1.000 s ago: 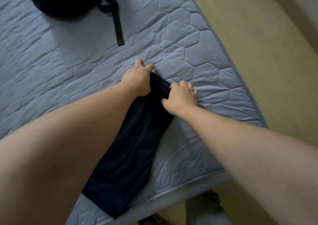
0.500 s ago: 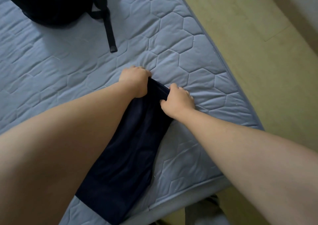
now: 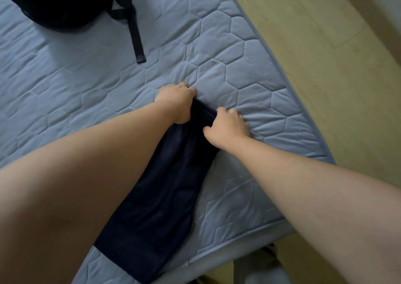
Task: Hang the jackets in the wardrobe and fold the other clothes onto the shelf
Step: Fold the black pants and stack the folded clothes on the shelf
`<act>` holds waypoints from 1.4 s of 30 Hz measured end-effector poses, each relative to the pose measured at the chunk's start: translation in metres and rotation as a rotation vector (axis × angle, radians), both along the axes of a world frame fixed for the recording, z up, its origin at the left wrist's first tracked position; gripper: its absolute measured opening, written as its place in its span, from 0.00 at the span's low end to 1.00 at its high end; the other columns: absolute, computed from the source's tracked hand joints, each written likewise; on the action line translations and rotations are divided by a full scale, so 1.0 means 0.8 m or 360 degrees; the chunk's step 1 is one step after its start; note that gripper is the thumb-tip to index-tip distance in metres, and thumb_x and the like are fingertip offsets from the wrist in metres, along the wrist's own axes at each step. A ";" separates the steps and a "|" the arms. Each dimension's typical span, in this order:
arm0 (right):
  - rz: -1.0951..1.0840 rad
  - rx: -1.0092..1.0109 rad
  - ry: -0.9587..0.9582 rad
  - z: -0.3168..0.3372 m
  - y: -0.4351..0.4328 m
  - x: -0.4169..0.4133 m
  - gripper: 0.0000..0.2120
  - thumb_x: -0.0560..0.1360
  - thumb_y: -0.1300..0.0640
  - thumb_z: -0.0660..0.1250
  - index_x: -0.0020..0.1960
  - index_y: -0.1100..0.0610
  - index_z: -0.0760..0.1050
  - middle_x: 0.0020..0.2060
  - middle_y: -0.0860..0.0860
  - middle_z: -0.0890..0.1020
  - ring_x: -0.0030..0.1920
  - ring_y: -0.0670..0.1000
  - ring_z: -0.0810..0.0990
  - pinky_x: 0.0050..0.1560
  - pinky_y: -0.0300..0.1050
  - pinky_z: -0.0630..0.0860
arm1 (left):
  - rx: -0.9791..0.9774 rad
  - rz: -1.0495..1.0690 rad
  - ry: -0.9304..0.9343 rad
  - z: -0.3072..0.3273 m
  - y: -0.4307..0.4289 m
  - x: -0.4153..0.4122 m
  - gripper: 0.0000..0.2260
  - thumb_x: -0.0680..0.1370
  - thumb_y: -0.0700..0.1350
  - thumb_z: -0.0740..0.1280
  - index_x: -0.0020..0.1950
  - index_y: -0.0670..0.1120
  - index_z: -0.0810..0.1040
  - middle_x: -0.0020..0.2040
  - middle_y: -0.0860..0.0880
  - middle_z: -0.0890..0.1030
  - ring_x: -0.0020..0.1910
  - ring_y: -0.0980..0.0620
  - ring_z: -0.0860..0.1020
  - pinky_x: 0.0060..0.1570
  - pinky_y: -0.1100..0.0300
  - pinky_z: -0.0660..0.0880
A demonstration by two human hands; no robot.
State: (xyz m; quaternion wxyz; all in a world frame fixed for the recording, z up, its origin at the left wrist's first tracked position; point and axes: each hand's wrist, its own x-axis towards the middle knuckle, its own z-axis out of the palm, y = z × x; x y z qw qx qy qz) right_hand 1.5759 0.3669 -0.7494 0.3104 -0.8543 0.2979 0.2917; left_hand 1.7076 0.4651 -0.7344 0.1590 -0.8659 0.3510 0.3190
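A dark navy garment [image 3: 160, 199] lies as a long narrow strip on the blue quilted mattress [image 3: 217, 51], running from the near edge toward the middle. My left hand [image 3: 176, 102] grips the far end's left corner with curled fingers. My right hand [image 3: 226, 127] grips the far end's right corner, fingers bent into the cloth. My left forearm covers much of the garment's left side.
A black backpack [image 3: 65, 3] sits at the far left of the mattress, one strap [image 3: 136, 40] trailing toward me. Yellowish floor [image 3: 325, 55] runs along the mattress's right edge. A grey cloth shape [image 3: 253, 266] shows at the bottom by the near edge.
Both hands' fingers went from partly extended over the far end to curled tightly into it. The view drifted slightly; the garment stayed in place.
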 end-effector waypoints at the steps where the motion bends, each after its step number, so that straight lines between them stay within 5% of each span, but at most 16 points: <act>1: -0.0008 0.0060 0.0034 -0.002 0.000 0.005 0.27 0.71 0.45 0.68 0.65 0.56 0.69 0.66 0.58 0.72 0.67 0.62 0.72 0.62 0.55 0.71 | 0.0014 -0.0029 0.0011 -0.001 -0.001 0.002 0.23 0.70 0.42 0.69 0.65 0.49 0.72 0.60 0.45 0.73 0.58 0.40 0.75 0.48 0.51 0.70; 9: -0.0036 0.0505 0.0163 -0.006 -0.022 0.036 0.37 0.64 0.54 0.77 0.67 0.59 0.65 0.58 0.55 0.77 0.57 0.56 0.79 0.53 0.49 0.79 | 0.0209 -0.0133 0.0235 0.019 -0.017 0.019 0.24 0.71 0.41 0.67 0.67 0.50 0.74 0.60 0.46 0.73 0.58 0.42 0.75 0.51 0.49 0.77; 12: 0.0025 0.0687 0.0176 -0.003 -0.023 0.040 0.27 0.63 0.53 0.81 0.59 0.57 0.75 0.50 0.52 0.82 0.47 0.52 0.82 0.49 0.48 0.81 | 0.0292 -0.0148 0.0258 0.030 -0.018 0.018 0.20 0.72 0.39 0.67 0.62 0.50 0.72 0.48 0.48 0.74 0.49 0.44 0.76 0.38 0.52 0.73; 16: 0.0040 0.0800 0.0105 0.001 -0.019 0.039 0.18 0.64 0.52 0.81 0.51 0.53 0.82 0.44 0.49 0.85 0.44 0.50 0.84 0.44 0.44 0.80 | 0.0440 -0.0264 0.0270 0.040 -0.021 0.017 0.24 0.72 0.37 0.67 0.66 0.54 0.73 0.54 0.48 0.77 0.50 0.45 0.76 0.45 0.51 0.76; 19: 0.0088 0.0798 0.0078 0.008 -0.020 0.033 0.19 0.64 0.53 0.81 0.53 0.53 0.82 0.45 0.50 0.86 0.47 0.51 0.84 0.53 0.49 0.81 | 0.0587 -0.0395 0.0297 0.049 -0.027 0.014 0.25 0.70 0.37 0.71 0.64 0.54 0.78 0.57 0.48 0.77 0.49 0.45 0.78 0.37 0.56 0.72; 22: 0.0105 0.0823 0.0063 0.017 -0.023 0.029 0.17 0.66 0.55 0.81 0.53 0.54 0.82 0.45 0.50 0.86 0.48 0.52 0.84 0.55 0.50 0.81 | 0.0673 -0.0440 0.0280 0.053 -0.031 0.014 0.24 0.68 0.40 0.75 0.64 0.53 0.79 0.58 0.47 0.76 0.51 0.44 0.79 0.41 0.55 0.74; 27: 0.0200 0.0620 0.0057 0.036 -0.043 0.030 0.14 0.66 0.54 0.80 0.48 0.56 0.82 0.43 0.52 0.85 0.45 0.53 0.84 0.48 0.50 0.82 | 0.0604 -0.0430 0.0231 0.062 -0.048 0.013 0.18 0.69 0.40 0.74 0.58 0.49 0.81 0.47 0.48 0.80 0.47 0.45 0.79 0.39 0.54 0.74; 30: 0.0233 0.0314 0.0023 0.047 -0.067 0.032 0.14 0.68 0.51 0.80 0.46 0.56 0.79 0.43 0.53 0.83 0.44 0.54 0.82 0.39 0.44 0.75 | 0.0420 -0.0550 0.0047 0.075 -0.068 0.012 0.15 0.72 0.43 0.71 0.58 0.51 0.79 0.51 0.48 0.79 0.51 0.45 0.78 0.40 0.53 0.73; 37: 0.0231 0.0053 -0.0026 0.091 -0.071 0.016 0.17 0.68 0.50 0.78 0.51 0.57 0.79 0.48 0.55 0.83 0.48 0.57 0.82 0.42 0.46 0.77 | 0.0295 -0.0717 -0.0026 0.104 -0.071 0.008 0.18 0.73 0.48 0.72 0.61 0.49 0.76 0.59 0.46 0.77 0.60 0.44 0.74 0.57 0.48 0.76; 42: 0.0283 -0.0126 -0.0261 0.142 -0.013 -0.020 0.16 0.73 0.49 0.72 0.55 0.55 0.72 0.54 0.55 0.79 0.53 0.60 0.80 0.45 0.52 0.77 | 0.0003 -0.0796 -0.0137 0.148 -0.011 -0.001 0.22 0.70 0.45 0.70 0.64 0.49 0.73 0.60 0.46 0.74 0.61 0.44 0.72 0.50 0.52 0.70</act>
